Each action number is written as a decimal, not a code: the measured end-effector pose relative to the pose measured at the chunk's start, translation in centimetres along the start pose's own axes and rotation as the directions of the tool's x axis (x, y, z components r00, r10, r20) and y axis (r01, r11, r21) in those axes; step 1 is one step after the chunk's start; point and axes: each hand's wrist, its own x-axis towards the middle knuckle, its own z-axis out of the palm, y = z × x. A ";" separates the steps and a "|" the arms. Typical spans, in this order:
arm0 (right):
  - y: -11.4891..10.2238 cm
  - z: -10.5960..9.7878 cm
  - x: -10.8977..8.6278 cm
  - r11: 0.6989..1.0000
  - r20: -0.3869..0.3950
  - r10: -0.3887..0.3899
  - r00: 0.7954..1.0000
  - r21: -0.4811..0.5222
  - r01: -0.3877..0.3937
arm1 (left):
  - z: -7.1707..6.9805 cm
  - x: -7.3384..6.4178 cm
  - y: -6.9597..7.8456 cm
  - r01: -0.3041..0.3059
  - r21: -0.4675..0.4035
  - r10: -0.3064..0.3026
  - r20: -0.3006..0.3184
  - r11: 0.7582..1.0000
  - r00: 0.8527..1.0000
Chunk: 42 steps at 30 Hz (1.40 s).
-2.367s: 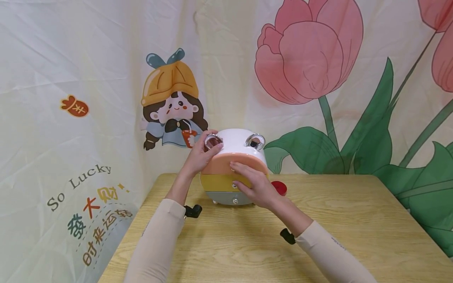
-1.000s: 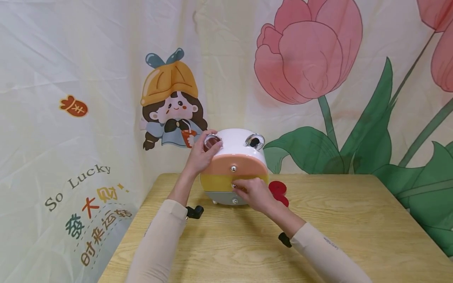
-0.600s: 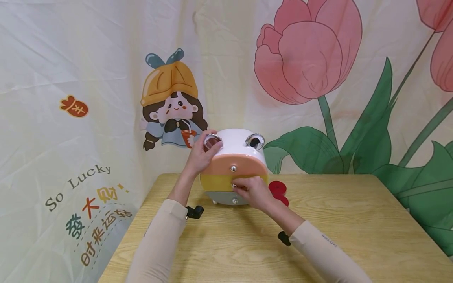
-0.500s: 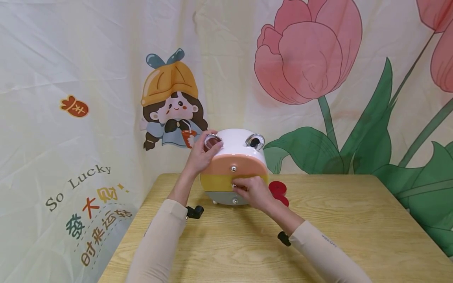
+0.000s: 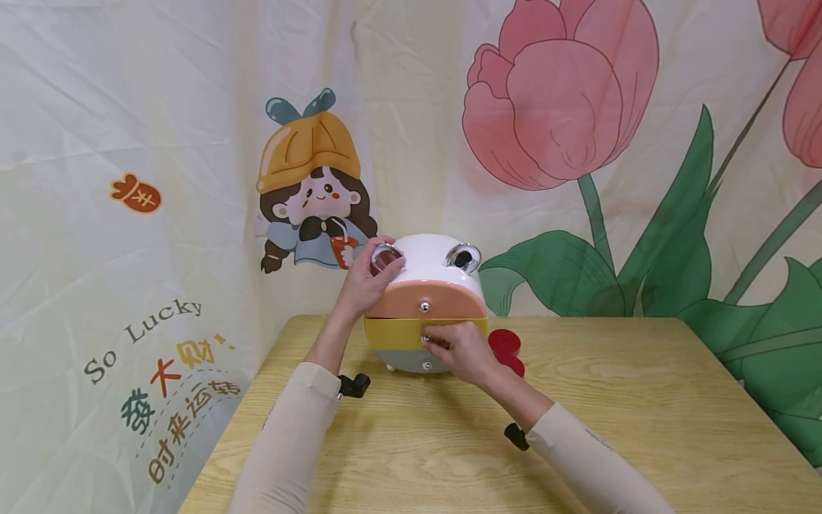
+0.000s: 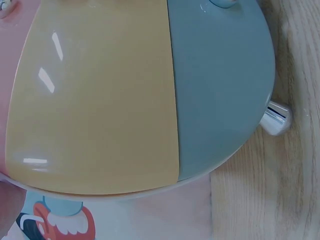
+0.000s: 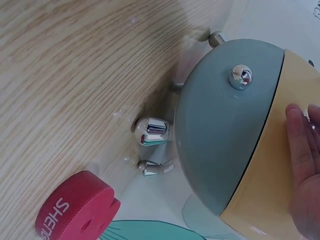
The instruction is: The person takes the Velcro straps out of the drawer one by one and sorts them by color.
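A small rounded storage box (image 5: 432, 255) stands on the table, with a white top and orange (image 5: 392, 298), yellow (image 5: 392, 334) and grey (image 5: 398, 359) drawers. My left hand (image 5: 366, 282) grips its upper left corner by a silver ring, thumb on the front side. With thumb and fingers my right hand (image 5: 465, 350) pinches the knob of the yellow drawer, largely hiding it. That drawer stands slightly out, with a dark line above it in the head view. The left wrist view shows the yellow front (image 6: 100, 100) beside the blue-grey one (image 6: 220, 90).
Right of the box lies a red strap roll (image 5: 504, 341), lettered in the right wrist view (image 7: 75, 210). A second silver ring (image 5: 464, 257) sits on the box's right. Behind the wooden table (image 5: 610, 400) hangs a printed curtain (image 5: 411, 128).
My right hand has gone from flat against the orange front to pinching the yellow drawer's knob. The yellow drawer has come slightly forward. My left hand has stayed in place.
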 end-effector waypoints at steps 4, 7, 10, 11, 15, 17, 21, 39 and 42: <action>-0.2 0.0 -0.1 1.000 0.006 0.001 1.000 -0.010 -0.001 | 0.0 0.3 -0.7 0.018 0.002 -0.018 0.002 1.000 1.000; -0.3 0.0 -0.2 1.000 0.000 -0.024 1.000 -0.012 0.024 | -0.1 0.7 -1.9 0.023 0.009 -0.023 0.001 1.000 1.000; -0.5 0.0 -0.4 0.999 0.000 -0.041 0.999 -0.017 0.041 | -0.1 1.1 -2.8 0.019 0.012 -0.019 -0.002 1.000 1.000; -0.5 0.0 -0.5 0.999 0.003 -0.042 0.999 -0.017 0.042 | -0.1 1.1 -3.1 0.016 0.013 -0.016 -0.003 1.000 1.000; -0.8 -0.2 -0.7 0.999 0.022 -0.045 0.999 -0.019 0.045 | -0.1 1.2 -3.4 0.004 0.014 -0.004 -0.006 1.000 1.000; -0.9 -0.2 -0.9 0.999 0.029 -0.050 0.998 -0.013 0.050 | -0.1 1.2 -3.4 -0.002 0.015 0.003 -0.006 1.000 1.000; -1.2 -0.3 -1.1 0.998 0.036 -0.065 0.997 -0.019 0.066 | -0.1 1.2 -3.4 -0.013 0.017 0.013 -0.010 1.000 1.000; -2.3 -0.9 -2.4 0.997 0.053 -0.078 0.996 -0.020 0.079 | -0.2 1.2 -3.3 -0.008 0.029 0.008 0.005 1.000 1.000; -2.5 -1.0 -2.5 0.996 0.062 -0.086 0.994 -0.016 0.087 | -0.3 1.2 -3.2 -0.010 0.033 0.010 0.011 0.999 1.000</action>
